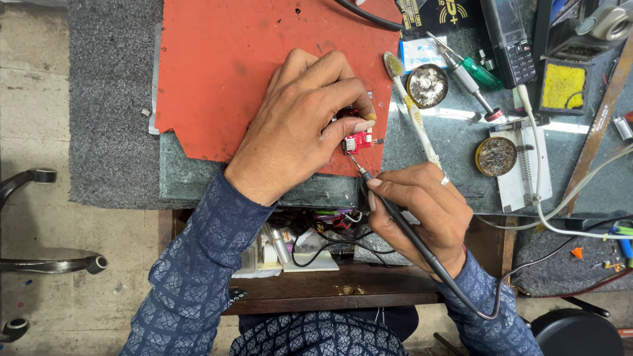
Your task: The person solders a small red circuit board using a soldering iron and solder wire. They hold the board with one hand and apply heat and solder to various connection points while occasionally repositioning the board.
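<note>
Two hands at work, left hand pinching small red circuit board, right hand gripping slim black soldering iron, orange rubbery mat

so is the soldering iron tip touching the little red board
Touching. The head view shows the soldering iron in the right hand, its tip meeting the lower edge of the red board, which the left hand pins down.

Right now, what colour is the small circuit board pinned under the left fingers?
Red, seen in the head view: the small circuit board lies on an orange-red mat.
</note>
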Demonstrator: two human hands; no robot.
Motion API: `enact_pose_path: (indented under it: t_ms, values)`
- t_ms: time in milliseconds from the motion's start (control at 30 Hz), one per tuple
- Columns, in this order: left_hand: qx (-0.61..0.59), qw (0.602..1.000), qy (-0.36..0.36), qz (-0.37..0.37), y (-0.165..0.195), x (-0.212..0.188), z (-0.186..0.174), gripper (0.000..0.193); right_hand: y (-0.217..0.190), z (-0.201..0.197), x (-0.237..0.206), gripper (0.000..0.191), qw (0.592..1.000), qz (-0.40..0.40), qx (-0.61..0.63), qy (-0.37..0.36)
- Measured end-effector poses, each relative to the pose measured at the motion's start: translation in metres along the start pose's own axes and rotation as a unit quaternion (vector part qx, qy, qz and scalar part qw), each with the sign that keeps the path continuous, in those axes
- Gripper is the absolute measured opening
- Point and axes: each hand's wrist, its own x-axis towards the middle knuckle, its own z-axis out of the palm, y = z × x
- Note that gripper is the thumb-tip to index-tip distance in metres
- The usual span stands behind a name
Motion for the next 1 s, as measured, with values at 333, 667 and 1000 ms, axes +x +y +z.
enact_pose_path:
  t_ms: [333, 667, 1000]
  values:
    - [0.0, 1.0, 0.001, 0.001, 0.0004, 0.0, 0.0002, 0.016, -0.0011, -0.0007, 0.0001, 0.019, 1.0, 0.001, 0.006, 0.001]
    - [-0.003, 1.0, -0.001, -0.01, 0.0008, -0.0003, 0.0005, 0.015, 0.0006, -0.0004, -0.0008, 0.02, 1.0, -0.003, 0.002, -0.002]
    - [-0.001, 1.0, -0.002, 0.002, 0.0001, 0.0002, 0.0002, 0.016, -0.0005, -0.0004, -0.001, 0.02, 1.0, -0.001, 0.001, 0.001]
